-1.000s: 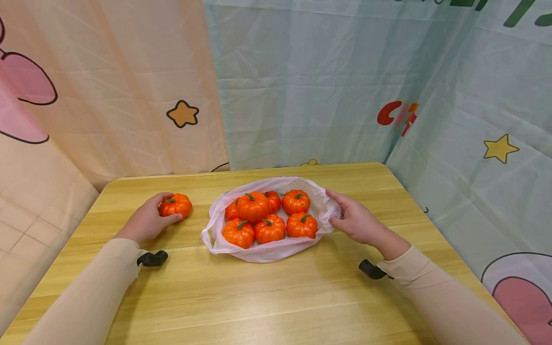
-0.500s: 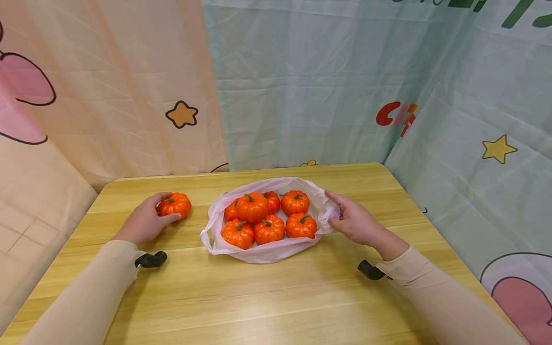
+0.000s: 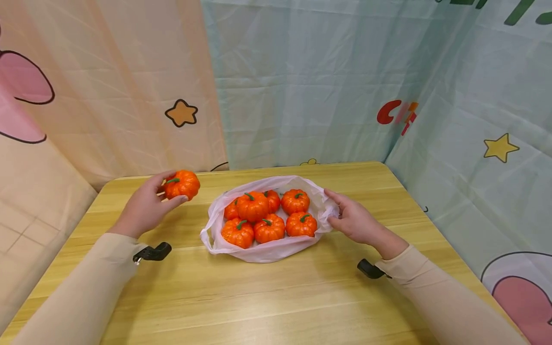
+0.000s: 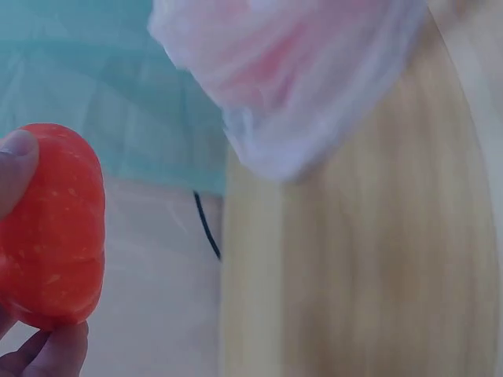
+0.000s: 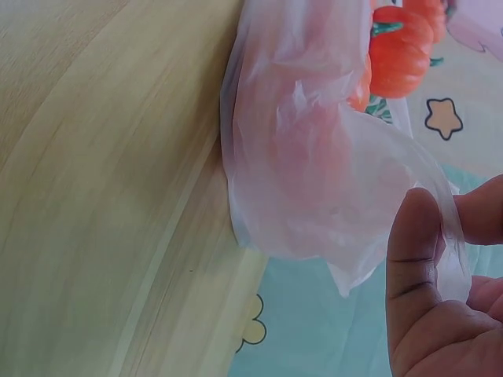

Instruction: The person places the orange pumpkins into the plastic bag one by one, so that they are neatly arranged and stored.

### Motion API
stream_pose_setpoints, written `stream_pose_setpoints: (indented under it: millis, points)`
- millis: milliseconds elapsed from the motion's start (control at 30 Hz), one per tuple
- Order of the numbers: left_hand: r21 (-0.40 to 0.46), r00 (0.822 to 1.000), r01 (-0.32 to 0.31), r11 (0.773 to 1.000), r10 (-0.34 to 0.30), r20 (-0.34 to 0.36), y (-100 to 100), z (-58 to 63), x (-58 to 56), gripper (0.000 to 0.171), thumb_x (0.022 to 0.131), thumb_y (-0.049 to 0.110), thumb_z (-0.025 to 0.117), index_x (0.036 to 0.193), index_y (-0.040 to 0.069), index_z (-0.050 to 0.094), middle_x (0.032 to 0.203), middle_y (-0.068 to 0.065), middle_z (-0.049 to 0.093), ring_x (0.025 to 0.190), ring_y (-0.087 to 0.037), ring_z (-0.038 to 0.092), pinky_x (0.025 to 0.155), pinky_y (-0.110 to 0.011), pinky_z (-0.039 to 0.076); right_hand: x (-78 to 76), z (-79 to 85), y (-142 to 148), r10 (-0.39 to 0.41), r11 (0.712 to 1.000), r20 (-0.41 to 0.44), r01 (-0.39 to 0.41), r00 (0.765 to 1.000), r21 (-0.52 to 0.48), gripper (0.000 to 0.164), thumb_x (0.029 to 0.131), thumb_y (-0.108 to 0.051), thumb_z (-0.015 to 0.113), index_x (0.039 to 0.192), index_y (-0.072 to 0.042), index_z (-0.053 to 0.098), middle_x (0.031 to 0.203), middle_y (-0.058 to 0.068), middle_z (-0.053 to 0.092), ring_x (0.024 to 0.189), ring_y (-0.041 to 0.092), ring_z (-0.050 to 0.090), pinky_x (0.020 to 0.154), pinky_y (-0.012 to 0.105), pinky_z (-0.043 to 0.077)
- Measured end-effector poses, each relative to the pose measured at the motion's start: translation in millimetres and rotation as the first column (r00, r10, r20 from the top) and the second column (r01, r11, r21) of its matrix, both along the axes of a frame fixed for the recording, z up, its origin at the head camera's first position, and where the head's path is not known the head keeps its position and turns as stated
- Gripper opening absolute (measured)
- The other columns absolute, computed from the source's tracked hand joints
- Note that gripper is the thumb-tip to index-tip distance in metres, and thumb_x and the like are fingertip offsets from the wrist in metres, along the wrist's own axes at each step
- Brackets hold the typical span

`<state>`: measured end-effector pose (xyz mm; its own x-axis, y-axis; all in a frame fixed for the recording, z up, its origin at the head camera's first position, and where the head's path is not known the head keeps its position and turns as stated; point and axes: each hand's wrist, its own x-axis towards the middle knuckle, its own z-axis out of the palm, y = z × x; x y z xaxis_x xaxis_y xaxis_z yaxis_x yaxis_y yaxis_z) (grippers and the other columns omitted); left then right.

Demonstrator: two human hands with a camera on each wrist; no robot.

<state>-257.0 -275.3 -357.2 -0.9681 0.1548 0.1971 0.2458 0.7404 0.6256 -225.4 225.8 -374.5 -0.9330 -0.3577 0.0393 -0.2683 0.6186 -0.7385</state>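
My left hand (image 3: pixel 144 203) grips a small orange pumpkin (image 3: pixel 184 185) with a green stem, raised above the table's left side. In the left wrist view the thumb and fingertips press on opposite sides of this pumpkin (image 4: pixel 55 228). A thin white plastic bag (image 3: pixel 263 254) lies mid-table with its mouth spread wide, and several like pumpkins (image 3: pixel 270 228) sit inside, one resting higher than the others. At the bag's right edge my right hand (image 3: pixel 358 220) pinches the rim. The right wrist view shows the film (image 5: pixel 448 220) caught between thumb and finger.
The wooden table (image 3: pixel 276 302) reaches back to a printed cloth curtain (image 3: pixel 302 86). A second stretch of cloth (image 3: pixel 487 191) hangs along the right side. A black wrist mount (image 3: pixel 153 251) juts from the left sleeve, another (image 3: pixel 370 269) from the right.
My left hand has lifted its pumpkin off the table, up and slightly to the right. The right hand and the bag have stayed in place.
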Motion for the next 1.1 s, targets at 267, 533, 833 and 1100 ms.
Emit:
stream_pose_setpoints:
  millis: [267, 533, 833, 1100]
  points:
    - [0.049, 0.981, 0.169, 0.984, -0.163, -0.101, 56, 22.4, 5.9, 0.073, 0.095, 0.024, 0.08, 0.156, 0.004, 0.045, 0.156, -0.02, 0.048, 0.133, -0.041, 0.057, 0.108, -0.061, 0.052, -0.5, -1.0, -1, -0.012, 1.0, 0.02, 0.012, 1.0, 0.0, 0.075, 0.097, 0.001, 0.064, 0.164, 0.002, 0.03, 0.151, 0.031, 0.05, 0.069, 0.016, 0.048, 0.058, 0.02, 0.048]
    - [-0.026, 0.938, 0.33, 0.944, -0.33, -0.108, 120, 32.6, 5.5, 0.071, 0.094, 0.026, 0.082, 0.154, 0.011, 0.049, 0.155, -0.011, 0.05, 0.13, -0.032, 0.06, 0.109, -0.054, 0.055, 0.0, -0.3, -2, -0.002, 1.0, 0.0, 0.002, 1.0, -0.001, 0.075, 0.097, 0.001, 0.065, 0.163, 0.003, 0.03, 0.153, 0.032, 0.048, 0.069, 0.017, 0.048, 0.057, 0.02, 0.047]
    - [-0.167, 0.904, 0.398, 0.902, -0.417, -0.099, 177, 29.0, -2.2, 0.071, 0.094, 0.034, 0.081, 0.155, 0.014, 0.05, 0.157, -0.006, 0.052, 0.139, -0.03, 0.057, 0.117, -0.049, 0.049, -0.6, 0.1, -2, -0.005, 1.0, -0.012, 0.005, 1.0, 0.008, 0.074, 0.097, 0.001, 0.065, 0.163, 0.003, 0.031, 0.148, 0.031, 0.052, 0.071, 0.019, 0.05, 0.057, 0.02, 0.047]
    - [-0.215, 0.893, 0.428, 0.878, -0.447, -0.048, 205, 16.2, -9.6, 0.07, 0.094, 0.036, 0.081, 0.154, 0.018, 0.05, 0.155, -0.003, 0.053, 0.137, -0.027, 0.058, 0.118, -0.046, 0.048, -0.9, 0.3, -1, -0.014, 1.0, -0.002, 0.014, 1.0, 0.02, 0.075, 0.097, -0.001, 0.065, 0.163, 0.003, 0.03, 0.149, 0.03, 0.052, 0.074, 0.018, 0.052, 0.058, 0.02, 0.048]
